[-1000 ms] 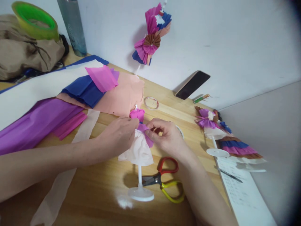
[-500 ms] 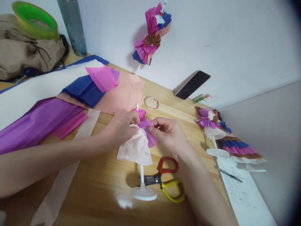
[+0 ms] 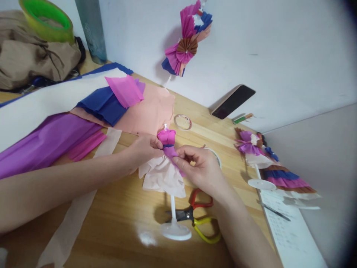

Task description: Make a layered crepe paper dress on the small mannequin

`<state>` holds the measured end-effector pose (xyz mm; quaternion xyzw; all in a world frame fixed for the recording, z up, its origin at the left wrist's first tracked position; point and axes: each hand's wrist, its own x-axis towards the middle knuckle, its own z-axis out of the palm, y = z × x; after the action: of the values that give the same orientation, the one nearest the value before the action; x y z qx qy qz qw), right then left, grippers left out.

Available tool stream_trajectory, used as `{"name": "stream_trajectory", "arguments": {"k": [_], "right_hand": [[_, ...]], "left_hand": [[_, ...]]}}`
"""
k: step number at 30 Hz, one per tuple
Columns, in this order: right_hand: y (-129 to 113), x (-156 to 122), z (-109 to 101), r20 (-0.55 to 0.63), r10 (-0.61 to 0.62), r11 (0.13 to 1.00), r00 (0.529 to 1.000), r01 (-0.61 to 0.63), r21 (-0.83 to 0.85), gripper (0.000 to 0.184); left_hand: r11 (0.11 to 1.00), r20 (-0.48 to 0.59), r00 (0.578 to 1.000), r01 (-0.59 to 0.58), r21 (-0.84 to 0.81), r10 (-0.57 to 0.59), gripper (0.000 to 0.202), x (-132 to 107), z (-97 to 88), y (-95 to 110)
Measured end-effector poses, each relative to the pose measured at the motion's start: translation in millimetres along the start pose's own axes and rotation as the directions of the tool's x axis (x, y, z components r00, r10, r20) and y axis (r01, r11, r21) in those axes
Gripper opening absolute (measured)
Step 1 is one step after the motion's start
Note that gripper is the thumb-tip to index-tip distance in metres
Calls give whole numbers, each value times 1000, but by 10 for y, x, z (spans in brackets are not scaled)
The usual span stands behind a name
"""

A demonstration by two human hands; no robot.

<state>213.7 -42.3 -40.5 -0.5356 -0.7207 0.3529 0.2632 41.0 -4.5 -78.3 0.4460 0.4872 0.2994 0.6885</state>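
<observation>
A small dress form [image 3: 173,208] on a white stand stands upright before me, wearing a magenta paper bodice [image 3: 167,137], a thin dark blue band and a pale pink paper skirt [image 3: 163,176]. A purple crepe paper strip [image 3: 170,151] lies across its waist. My left hand [image 3: 146,150] pinches the strip's left end against the waist. On the other side, my right hand [image 3: 196,162] grips the strip between thumb and fingers. Scissors [image 3: 189,214] with one red and one yellow handle lie behind the stand's base.
Crepe paper sheets [image 3: 50,143] cover the left side. A bracelet-like ring [image 3: 183,122], a phone [image 3: 233,101] and a green stick-like item [image 3: 242,118] lie near the wall. Decorated forms [image 3: 258,158] stand right, by a written sheet [image 3: 292,234] with a pen [image 3: 276,212]. Tape [image 3: 47,22] rests on a bag.
The purple strip's loose part has been drawn down and in at the waist. My left hand has moved lower, uncovering the magenta bodice and blue band. The view has shifted slightly.
</observation>
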Motion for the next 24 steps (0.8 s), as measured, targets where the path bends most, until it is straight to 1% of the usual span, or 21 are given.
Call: {"name": "stream_trajectory", "arguments": {"k": [2, 4, 6, 8, 10, 12, 13, 14, 15, 16, 18, 19, 20, 21, 22, 24], "right_hand": [[-28, -29, -1, 16, -81, 989, 997, 83, -123, 17], [-50, -56, -1, 55, -168, 955, 984, 177, -240, 15], [-65, -81, 2, 119, -240, 905, 963, 267, -331, 18], [-82, -101, 4, 196, -272, 857, 942, 330, -395, 23], [-112, -114, -4, 287, -276, 829, 917, 378, -411, 23], [-151, -120, -35, 372, -288, 835, 882, 422, -354, 21], [-167, -120, -61, 389, -305, 848, 869, 434, -304, 20], [-176, -116, -93, 379, -317, 867, 869, 428, -256, 19], [-177, -108, -131, 336, -316, 889, 887, 400, -221, 18], [-167, -96, -170, 266, -290, 915, 919, 348, -205, 17], [-117, -62, -245, 112, -170, 957, 979, 191, -218, 15], [-81, -41, -275, 61, -93, 966, 994, 105, -237, 16], [-40, -18, -296, 44, -20, 967, 999, 30, -254, 18], [3, 4, -309, 50, 39, 964, 998, -24, -266, 21], [44, 25, -314, 82, 87, 960, 993, -62, -273, 23], [115, 56, -309, 205, 137, 955, 969, -74, -286, 23]], "left_hand": [[1000, 30, 999, 29, -11, -29, 7, -13, -24, 20], [998, 53, 997, 57, -8, -56, 4, -27, -42, 52], [997, 65, 995, 79, -12, -78, 3, -38, -49, 90], [996, 71, 994, 85, -32, -82, 8, -45, -48, 120], [998, 87, 994, 67, -20, -65, 12, -46, -44, 128], [999, 107, 993, 39, 32, -42, 9, -39, -49, 108], [998, 117, 992, 29, 54, -35, 6, -32, -56, 90], [997, 124, 992, 25, 67, -34, 6, -25, -65, 70], [997, 127, 991, 27, 70, -35, 9, -17, -77, 52], [997, 129, 991, 32, 71, -41, 13, -10, -88, 37], [996, 126, 991, 37, 82, -47, 16, -2, -108, 25], [995, 121, 992, 34, 89, -45, 16, -3, -115, 28], [995, 118, 992, 30, 96, -41, 15, -6, -119, 36], [994, 117, 992, 24, 103, -36, 14, -11, -120, 46], [994, 121, 992, 18, 111, -31, 13, -18, -120, 55], [991, 138, 990, 6, 131, -24, 13, -28, -119, 59]]}}
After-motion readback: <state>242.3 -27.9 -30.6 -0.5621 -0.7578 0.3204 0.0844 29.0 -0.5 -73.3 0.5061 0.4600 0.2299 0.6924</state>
